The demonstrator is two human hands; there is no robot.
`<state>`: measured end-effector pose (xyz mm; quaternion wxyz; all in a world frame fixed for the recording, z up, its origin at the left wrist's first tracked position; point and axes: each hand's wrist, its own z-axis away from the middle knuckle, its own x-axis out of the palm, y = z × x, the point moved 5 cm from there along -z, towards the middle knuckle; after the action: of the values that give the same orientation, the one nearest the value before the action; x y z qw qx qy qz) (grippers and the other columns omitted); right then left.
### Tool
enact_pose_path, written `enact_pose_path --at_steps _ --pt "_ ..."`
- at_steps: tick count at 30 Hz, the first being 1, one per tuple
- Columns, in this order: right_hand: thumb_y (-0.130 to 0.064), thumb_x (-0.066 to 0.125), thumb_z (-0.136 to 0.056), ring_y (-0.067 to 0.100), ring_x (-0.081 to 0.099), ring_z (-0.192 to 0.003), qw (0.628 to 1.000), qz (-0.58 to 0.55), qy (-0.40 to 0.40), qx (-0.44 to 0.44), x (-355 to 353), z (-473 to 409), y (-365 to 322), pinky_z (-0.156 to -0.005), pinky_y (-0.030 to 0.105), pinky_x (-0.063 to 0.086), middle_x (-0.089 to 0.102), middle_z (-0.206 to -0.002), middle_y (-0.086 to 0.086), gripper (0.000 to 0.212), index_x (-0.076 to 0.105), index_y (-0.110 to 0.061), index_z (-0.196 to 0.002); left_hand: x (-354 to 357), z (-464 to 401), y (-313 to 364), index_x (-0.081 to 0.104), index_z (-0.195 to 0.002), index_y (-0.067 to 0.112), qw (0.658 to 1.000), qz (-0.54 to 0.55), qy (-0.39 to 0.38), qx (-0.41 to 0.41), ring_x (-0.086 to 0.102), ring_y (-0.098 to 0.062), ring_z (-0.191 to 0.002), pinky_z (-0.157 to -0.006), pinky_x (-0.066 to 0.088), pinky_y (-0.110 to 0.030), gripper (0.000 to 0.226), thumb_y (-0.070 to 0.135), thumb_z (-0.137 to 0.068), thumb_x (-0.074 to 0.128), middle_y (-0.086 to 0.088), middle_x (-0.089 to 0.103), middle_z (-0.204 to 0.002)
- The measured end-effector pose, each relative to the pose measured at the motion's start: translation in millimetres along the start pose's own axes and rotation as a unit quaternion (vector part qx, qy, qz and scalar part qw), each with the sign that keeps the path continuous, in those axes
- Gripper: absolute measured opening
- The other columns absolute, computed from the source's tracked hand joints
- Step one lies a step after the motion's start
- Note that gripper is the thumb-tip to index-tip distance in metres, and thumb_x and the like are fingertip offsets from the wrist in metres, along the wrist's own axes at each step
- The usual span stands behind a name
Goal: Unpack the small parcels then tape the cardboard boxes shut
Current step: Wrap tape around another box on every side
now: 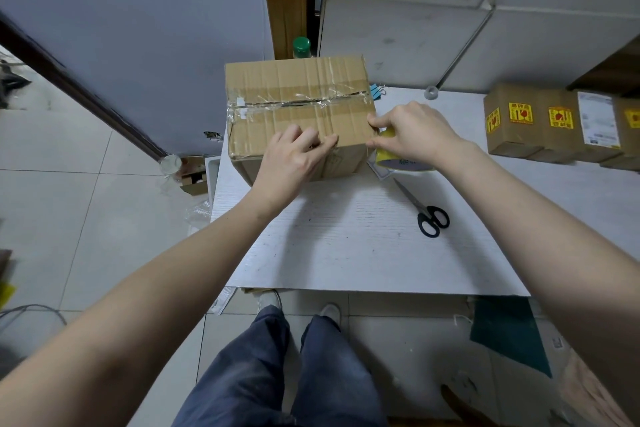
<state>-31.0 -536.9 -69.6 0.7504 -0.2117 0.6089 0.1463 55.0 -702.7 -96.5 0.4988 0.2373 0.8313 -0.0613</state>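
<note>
A brown cardboard box (298, 104) stands at the far left of the white table (346, 239), its top flaps closed, with old clear tape along the seam. My left hand (294, 159) rests on the box's near top edge with fingers bent over it. My right hand (412, 132) grips a yellow tape roll (394, 159) at the box's right near corner, thumb and forefinger touching the box edge. Whether a tape strip is stuck to the box cannot be seen.
Black-handled scissors (427, 215) lie on the table right of centre. Small parcels with yellow stickers (540, 125) stand at the far right. A green-capped bottle (301, 47) stands behind the box, blue clips (375, 92) beside it. Clutter lies on the floor at left.
</note>
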Motion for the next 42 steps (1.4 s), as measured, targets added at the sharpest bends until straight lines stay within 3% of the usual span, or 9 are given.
enact_pose_path --at_steps 7,11,15,19,22,30,34,37,42 --pt "-0.059 0.063 -0.078 0.030 0.054 -0.104 0.988 -0.132 -0.067 0.040 1 11 23 -0.072 0.031 0.034 0.062 -0.113 0.011 0.055 0.052 -0.037 -0.128 1 -2 -7 0.071 -0.111 0.007 0.999 0.025 -0.023 0.018 0.055 -0.031 -0.070 -0.054 0.048 -0.037 0.033 -0.007 -0.081 0.068 -0.015 0.064 -0.088" --pt "-0.058 0.064 -0.077 0.022 0.053 -0.090 0.967 -0.186 -0.146 0.100 5 28 44 -0.068 0.032 0.037 0.056 -0.098 0.005 0.048 0.058 -0.023 -0.109 5 -2 -11 0.062 -0.124 0.004 0.996 0.057 -0.070 0.017 0.062 -0.034 -0.107 -0.078 0.055 -0.042 0.038 -0.006 -0.087 0.061 -0.018 0.058 -0.130" --pt "-0.046 0.068 -0.079 0.018 0.044 -0.062 0.969 -0.193 -0.130 0.082 -4 30 39 -0.057 0.032 0.031 0.051 -0.067 0.006 0.042 0.065 -0.004 -0.080 7 -5 -7 0.054 -0.136 0.019 0.996 -0.037 -0.086 0.008 0.059 -0.026 -0.109 -0.079 0.048 -0.039 0.036 0.023 -0.101 0.047 -0.003 0.047 -0.145" --pt "-0.041 0.068 -0.080 0.022 0.050 -0.065 0.977 -0.169 -0.113 0.070 -10 32 30 -0.058 0.032 0.037 0.062 -0.071 0.015 0.038 0.067 -0.003 -0.077 16 -22 8 0.045 -0.143 0.018 0.990 -0.069 -0.124 0.005 0.052 -0.025 -0.123 -0.098 0.041 -0.037 0.048 0.037 -0.102 0.029 -0.004 0.037 -0.152" --pt "-0.042 0.068 -0.081 0.025 0.050 -0.066 0.980 -0.157 -0.100 0.067 -13 33 27 -0.059 0.033 0.038 0.059 -0.067 0.015 0.042 0.061 -0.001 -0.072 32 -32 15 0.023 -0.151 0.013 0.978 -0.041 -0.205 -0.002 0.020 -0.024 -0.146 -0.118 0.013 -0.037 0.059 0.042 -0.101 0.016 -0.009 0.016 -0.159" --pt "-0.055 0.061 -0.080 0.021 0.042 -0.059 0.999 -0.032 0.003 -0.006 -38 39 17 -0.058 0.031 0.017 0.046 -0.052 0.001 0.047 0.046 -0.018 -0.057 41 -31 11 0.012 -0.153 0.014 0.970 -0.027 -0.241 -0.021 0.012 -0.019 -0.148 -0.118 0.010 -0.033 0.056 0.040 -0.104 0.021 -0.004 0.009 -0.161" --pt "-0.060 0.056 -0.083 0.032 0.058 -0.079 0.986 0.133 0.100 -0.025 -49 39 30 -0.071 0.034 0.025 0.066 -0.076 0.015 0.044 0.070 -0.019 -0.085 41 -31 9 0.011 -0.153 0.013 0.968 -0.022 -0.247 -0.031 0.012 -0.018 -0.148 -0.119 0.010 -0.032 0.055 0.037 -0.105 0.023 -0.004 0.010 -0.160" --pt "-0.072 0.053 -0.076 0.032 0.062 -0.082 0.978 0.182 0.095 0.021 -48 38 55 -0.073 0.035 0.028 0.066 -0.077 0.018 0.065 0.066 -0.009 -0.078 42 -31 12 0.010 -0.153 0.012 0.969 -0.018 -0.244 -0.037 0.012 -0.018 -0.148 -0.119 0.009 -0.031 0.056 0.039 -0.105 0.024 -0.004 0.009 -0.160" --pt "-0.072 0.053 -0.075 0.031 0.061 -0.083 0.983 0.161 0.070 0.045 -28 30 63 -0.074 0.036 0.030 0.066 -0.078 0.017 0.060 0.052 -0.014 -0.060 40 -32 11 0.010 -0.153 0.012 0.971 -0.017 -0.236 -0.039 0.012 -0.018 -0.148 -0.118 0.008 -0.031 0.060 0.043 -0.103 0.024 -0.004 0.010 -0.160"
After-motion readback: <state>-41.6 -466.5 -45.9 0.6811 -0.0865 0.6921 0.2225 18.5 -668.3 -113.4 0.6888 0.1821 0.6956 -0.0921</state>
